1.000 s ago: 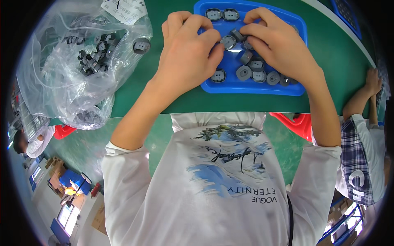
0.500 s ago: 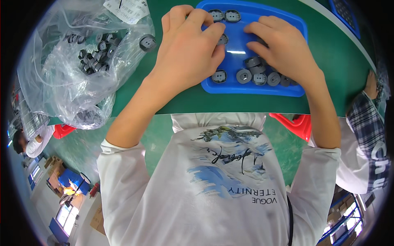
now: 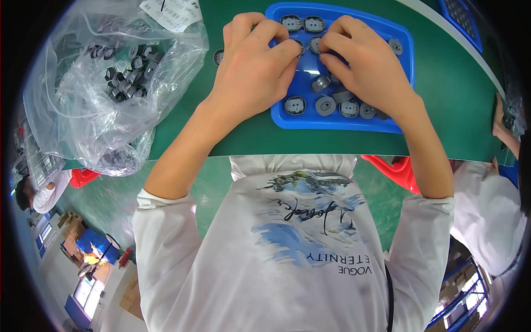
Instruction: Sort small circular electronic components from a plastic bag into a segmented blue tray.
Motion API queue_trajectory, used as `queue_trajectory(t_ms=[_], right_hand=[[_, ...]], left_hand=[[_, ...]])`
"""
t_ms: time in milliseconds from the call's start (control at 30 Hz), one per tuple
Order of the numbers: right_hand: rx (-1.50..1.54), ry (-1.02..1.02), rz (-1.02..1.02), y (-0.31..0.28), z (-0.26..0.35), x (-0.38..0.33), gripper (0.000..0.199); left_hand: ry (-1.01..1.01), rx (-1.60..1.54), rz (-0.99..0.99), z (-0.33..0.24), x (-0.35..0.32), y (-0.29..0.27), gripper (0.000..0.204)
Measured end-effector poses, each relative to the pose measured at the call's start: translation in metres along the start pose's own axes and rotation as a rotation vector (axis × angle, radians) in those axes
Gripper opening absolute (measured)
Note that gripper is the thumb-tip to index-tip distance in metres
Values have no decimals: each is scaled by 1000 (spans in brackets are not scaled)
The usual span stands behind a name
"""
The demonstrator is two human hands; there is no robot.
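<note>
1. Parts (image 3: 295,105): several in blue tray (image 3: 343,123), more in clear bag (image 3: 83,119) left of tray; looks partway, finished count unclear.
2. Left hand (image 3: 251,66) over tray's left side: fingers curled narrow by grey piece (image 3: 301,48), grip can't tell.
3. Right hand (image 3: 365,63) over tray: narrow at grey disc (image 3: 315,44), grip can't tell.
4. Loose part (image 3: 218,56) left of tray, partly behind left hand.

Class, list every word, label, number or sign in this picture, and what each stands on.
White fabric shirt: dark capitals, upside down, legible; wording withheld.
Same shirt: black cursive script, unclear.
White paper label by the clear plastic bag: small printed characters, mostly too blurred to read.
Rounded grey plastic parts: any marks too small to read.
</note>
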State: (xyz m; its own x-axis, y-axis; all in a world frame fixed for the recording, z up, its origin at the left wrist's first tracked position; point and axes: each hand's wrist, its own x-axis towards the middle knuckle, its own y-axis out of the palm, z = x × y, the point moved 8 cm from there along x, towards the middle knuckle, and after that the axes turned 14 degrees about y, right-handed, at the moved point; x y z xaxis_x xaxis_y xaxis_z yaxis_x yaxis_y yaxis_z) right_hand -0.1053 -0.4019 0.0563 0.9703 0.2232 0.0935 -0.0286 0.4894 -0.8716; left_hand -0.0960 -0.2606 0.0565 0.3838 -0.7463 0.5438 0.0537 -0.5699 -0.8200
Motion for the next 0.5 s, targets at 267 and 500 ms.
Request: queue_trajectory(t_ms=[267,500], right_hand=[[448,-550,-509,-4,-8,-9,8],[35,-60,-18,-1,9,6,13]], left_hand=[[-64,19,16,2,11,-1,16],[-65,60,12,4,12,-6,17]])
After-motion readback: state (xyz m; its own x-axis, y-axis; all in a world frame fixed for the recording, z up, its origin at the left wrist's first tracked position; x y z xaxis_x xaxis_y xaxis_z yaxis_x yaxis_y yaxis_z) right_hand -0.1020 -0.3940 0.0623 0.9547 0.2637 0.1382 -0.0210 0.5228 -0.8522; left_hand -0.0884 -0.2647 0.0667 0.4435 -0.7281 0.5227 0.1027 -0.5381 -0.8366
